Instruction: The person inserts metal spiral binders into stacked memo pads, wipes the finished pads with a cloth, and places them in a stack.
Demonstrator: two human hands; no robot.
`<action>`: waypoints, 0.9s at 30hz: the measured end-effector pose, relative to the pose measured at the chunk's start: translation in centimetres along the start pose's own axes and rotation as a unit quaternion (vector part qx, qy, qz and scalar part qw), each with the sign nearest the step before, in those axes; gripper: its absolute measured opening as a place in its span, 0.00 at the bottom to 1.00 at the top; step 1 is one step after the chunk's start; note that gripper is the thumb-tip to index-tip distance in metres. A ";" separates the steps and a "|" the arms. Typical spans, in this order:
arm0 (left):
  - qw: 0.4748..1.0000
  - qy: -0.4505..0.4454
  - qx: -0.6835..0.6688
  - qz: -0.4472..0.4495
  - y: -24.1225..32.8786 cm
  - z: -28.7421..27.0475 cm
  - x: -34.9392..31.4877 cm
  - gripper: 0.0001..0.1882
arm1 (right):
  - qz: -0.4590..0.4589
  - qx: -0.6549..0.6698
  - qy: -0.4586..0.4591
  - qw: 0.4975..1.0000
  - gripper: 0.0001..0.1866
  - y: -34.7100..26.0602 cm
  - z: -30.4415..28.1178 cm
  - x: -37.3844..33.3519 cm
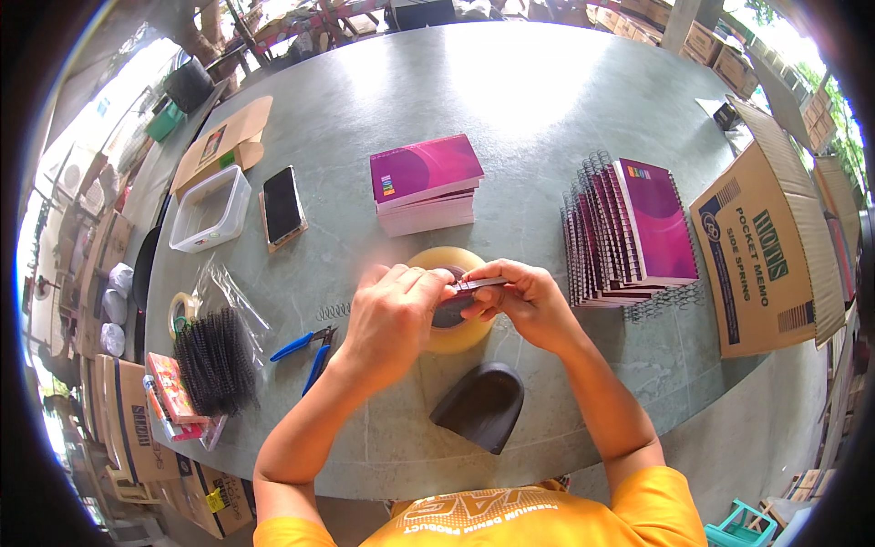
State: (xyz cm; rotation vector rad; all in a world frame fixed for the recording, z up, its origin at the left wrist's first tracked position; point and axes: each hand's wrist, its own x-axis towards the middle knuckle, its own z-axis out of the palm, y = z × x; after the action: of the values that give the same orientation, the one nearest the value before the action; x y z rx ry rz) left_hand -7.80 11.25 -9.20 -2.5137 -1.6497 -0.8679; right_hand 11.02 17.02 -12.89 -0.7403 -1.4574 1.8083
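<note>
Head view, far left: a bundle of black wire coils (215, 360) lies in a clear bag at the left edge of the grey tabletop (510, 100).
Upper left: a clear plastic tub (211, 209) sits just beside a phone (283, 206) on a brown pad.
Left of centre: blue-handled pliers (308, 351) lie on the tabletop near my left wrist.
Left hand (390, 319): my fingers are pressed together, pinching the left end of a small dark strip (478, 284).
Strip's place: centre of the frame, held between both hands just above a big roll of clear tape (456, 299).
Right hand (519, 301): my fingers pinch the strip's right end.
Above centre: a stack of magenta pads (426, 183).
Below centre: a dark curved holder (480, 406).
Right: a row of magenta spiral notebooks (629, 232) leans beside an open cardboard box (761, 260).
</note>
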 end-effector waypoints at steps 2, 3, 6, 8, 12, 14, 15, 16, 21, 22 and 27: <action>0.999 0.037 0.019 0.012 0.6 0.2 0.6 0.13 | -0.010 -0.008 0.001 1.000 0.10 0.1 -0.2 0.2; 0.998 0.056 0.027 0.019 0.7 0.4 0.9 0.13 | -0.019 -0.008 -0.001 1.000 0.10 0.3 -0.3 0.2; 0.998 0.032 0.040 0.047 0.1 0.6 0.2 0.13 | -0.068 0.068 -0.010 0.995 0.09 0.7 0.1 0.1; 0.997 0.035 0.036 0.051 0.3 0.0 0.3 0.12 | -0.089 -0.038 0.017 0.995 0.08 0.0 0.7 0.1; 0.997 0.045 0.045 0.039 0.9 -0.5 0.8 0.11 | -0.078 -0.090 0.032 0.992 0.08 0.6 0.4 0.0; 0.997 0.050 0.025 0.044 1.2 -0.4 1.0 0.10 | -0.054 -0.097 0.034 0.993 0.07 0.6 -0.1 0.0; 0.998 0.044 0.007 0.049 0.9 -0.1 0.8 0.11 | -0.056 -0.093 0.024 0.994 0.07 0.3 0.0 0.0; 0.998 0.038 -0.011 0.055 0.6 -0.2 0.8 0.11 | -0.048 -0.087 0.017 0.995 0.08 0.3 0.0 0.0; 0.996 0.007 -0.070 0.047 -0.6 0.2 0.5 0.08 | -0.021 -0.058 0.017 0.998 0.08 0.1 0.1 0.2; 0.997 0.021 -0.059 0.048 -0.6 0.2 0.5 0.08 | -0.019 -0.052 0.019 0.998 0.07 0.0 0.2 0.2; 0.997 0.066 -0.014 0.031 0.9 -0.4 1.0 0.10 | -0.106 -0.111 0.030 0.988 0.09 1.6 0.0 0.5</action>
State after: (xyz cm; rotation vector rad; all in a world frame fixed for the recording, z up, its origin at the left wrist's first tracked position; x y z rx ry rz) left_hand -6.94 11.60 -8.14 -2.4528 -1.5220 -1.0322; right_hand 10.47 17.15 -14.44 -0.7107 -1.6488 1.4693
